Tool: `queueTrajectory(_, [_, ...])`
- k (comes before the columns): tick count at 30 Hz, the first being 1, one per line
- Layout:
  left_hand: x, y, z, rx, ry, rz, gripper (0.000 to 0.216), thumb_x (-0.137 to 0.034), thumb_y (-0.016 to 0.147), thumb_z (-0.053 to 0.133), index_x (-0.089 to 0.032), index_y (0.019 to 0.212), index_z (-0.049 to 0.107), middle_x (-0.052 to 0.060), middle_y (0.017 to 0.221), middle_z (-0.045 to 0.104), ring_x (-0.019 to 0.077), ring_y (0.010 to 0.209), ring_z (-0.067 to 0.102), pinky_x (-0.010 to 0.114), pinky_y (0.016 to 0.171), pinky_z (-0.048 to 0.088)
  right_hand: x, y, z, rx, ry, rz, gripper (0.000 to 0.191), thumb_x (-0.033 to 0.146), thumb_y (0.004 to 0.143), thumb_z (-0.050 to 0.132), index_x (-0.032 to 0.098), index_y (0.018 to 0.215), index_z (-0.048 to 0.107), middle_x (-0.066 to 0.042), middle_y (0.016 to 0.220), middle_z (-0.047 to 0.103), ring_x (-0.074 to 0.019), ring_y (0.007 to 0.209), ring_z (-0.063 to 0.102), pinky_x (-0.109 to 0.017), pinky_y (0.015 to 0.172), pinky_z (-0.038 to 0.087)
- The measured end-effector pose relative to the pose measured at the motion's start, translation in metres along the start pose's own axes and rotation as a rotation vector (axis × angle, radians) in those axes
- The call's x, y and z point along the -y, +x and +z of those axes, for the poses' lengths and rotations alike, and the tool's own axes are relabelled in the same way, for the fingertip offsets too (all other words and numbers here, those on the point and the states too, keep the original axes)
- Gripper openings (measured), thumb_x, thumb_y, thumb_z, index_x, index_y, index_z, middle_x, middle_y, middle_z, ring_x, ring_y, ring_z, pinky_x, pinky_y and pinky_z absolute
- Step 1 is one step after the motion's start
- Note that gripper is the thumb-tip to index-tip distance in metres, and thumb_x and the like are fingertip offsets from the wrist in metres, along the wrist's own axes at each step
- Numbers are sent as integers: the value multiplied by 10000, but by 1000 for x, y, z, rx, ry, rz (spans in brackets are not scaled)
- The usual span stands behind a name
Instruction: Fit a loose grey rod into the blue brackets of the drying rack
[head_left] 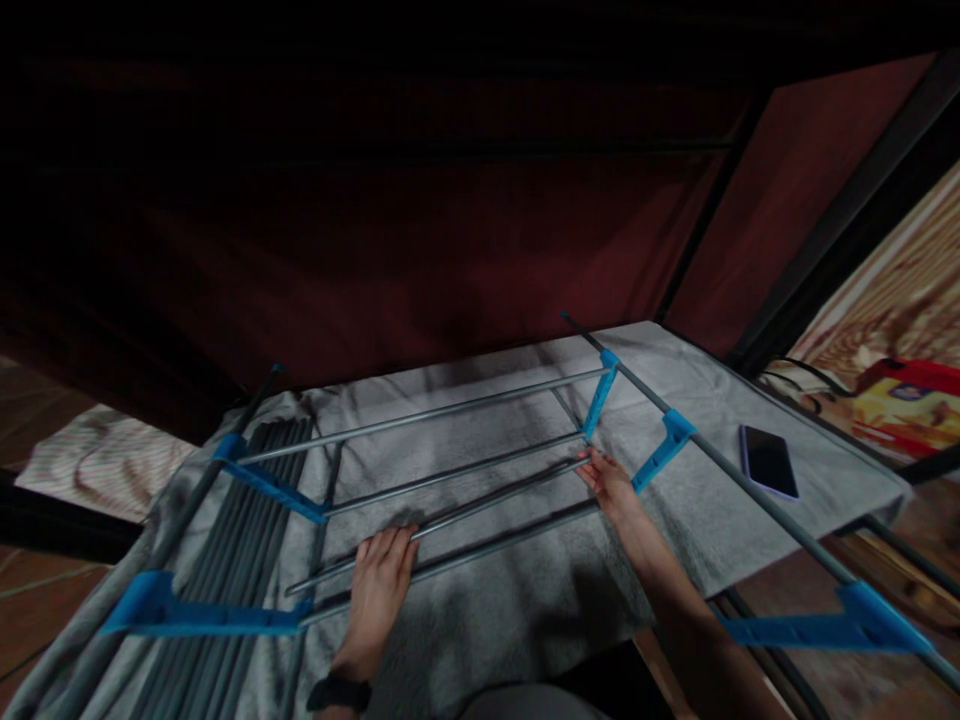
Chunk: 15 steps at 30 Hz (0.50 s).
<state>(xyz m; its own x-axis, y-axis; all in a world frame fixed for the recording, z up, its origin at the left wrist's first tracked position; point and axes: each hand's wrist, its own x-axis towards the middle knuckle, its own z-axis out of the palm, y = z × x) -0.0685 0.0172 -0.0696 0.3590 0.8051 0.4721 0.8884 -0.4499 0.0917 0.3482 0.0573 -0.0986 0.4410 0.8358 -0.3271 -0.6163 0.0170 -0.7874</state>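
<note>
A metal rack frame with grey rods (420,415) and blue plastic connectors (600,395) lies on a grey cloth (525,590). My left hand (379,580) rests over a loose grey rod (480,505) near its left end, fingers curled on it. My right hand (609,482) pinches the same rod's right end, close to a blue connector (660,450). Another rod lies just in front, running into a blue bracket (202,612) at the left.
A bundle of spare grey rods (225,560) lies at the left of the cloth. A dark phone (769,460) lies on the cloth at the right. A red and yellow package (911,405) sits on the patterned floor. Dark red fabric hangs behind.
</note>
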Motion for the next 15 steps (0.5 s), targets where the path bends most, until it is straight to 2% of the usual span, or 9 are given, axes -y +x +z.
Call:
queueTrajectory(5, [-6,2,-1,100,16,-29,305,-228,964,383,-218,1040,678,69,973,718,234,924,651,387,838,489,-4,4,-5,-17,-7,29,218,292,673,800,266,837,659,5,808,746,-183,782,713,-302,723,613])
queueTrajectory(10, [-7,3,2,168,61,-13,348,-156,935,374,-212,1112,667,92,1068,711,251,1014,647,449,947,478,-3,3,-6,-4,14,10,224,254,670,797,261,829,639,19,796,736,-161,741,710,-283,686,615])
queueTrajectory(15, [-10,3,2,265,78,-19,435,-52,891,352,-211,1193,622,69,1127,695,228,1051,634,426,970,477,-2,-3,-8,16,25,-3,238,268,667,823,245,836,657,14,821,732,-141,743,709,-251,707,610])
